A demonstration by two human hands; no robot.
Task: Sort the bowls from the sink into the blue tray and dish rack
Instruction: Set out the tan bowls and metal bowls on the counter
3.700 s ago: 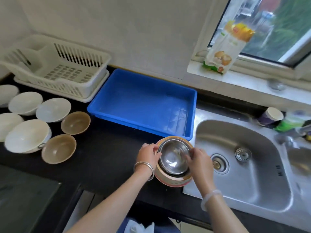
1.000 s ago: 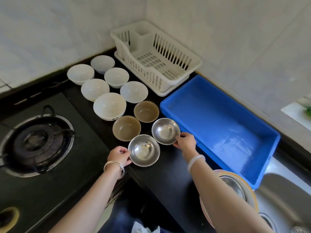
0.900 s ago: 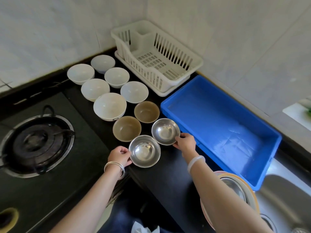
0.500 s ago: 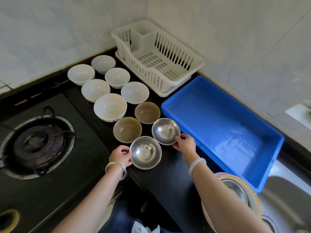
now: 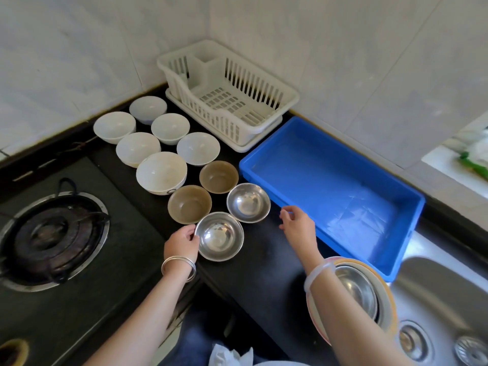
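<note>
The left hand [image 5: 182,245], low centre of the frame and wearing bangles [image 5: 178,265] at the wrist, has thumb and curled fingers on the left rim of the near steel bowl [image 5: 220,236], which sits upright on the black counter [image 5: 264,265]. The right hand [image 5: 297,224], with a pale bracelet [image 5: 318,273] on its wrist, hovers right of centre with fingers loosely bent and nothing in it, just beside the far steel bowl [image 5: 248,203] but clear of its rim. Lower right, partly behind that forearm, a stack [image 5: 353,289] of a steel bowl nested in a pale coloured one stands at the edge of the sink [image 5: 435,299]. The two steel bowls sit side by side, nearly touching. Just beyond them stand a brown bowl [image 5: 189,204] and a second brown bowl [image 5: 218,177], both upright and close together. At left lies a gas burner [image 5: 52,233]. Farther back, upper left of centre, six white bowls [image 5: 161,173] cluster in rough rows running toward the corner of the tiled wall. Right of centre the blue tray [image 5: 317,178] lies slantwise with nothing in it, its near left corner close to the far steel bowl. Behind it, against the wall at top centre, the white rack [image 5: 264,128] holds no dishes.
</note>
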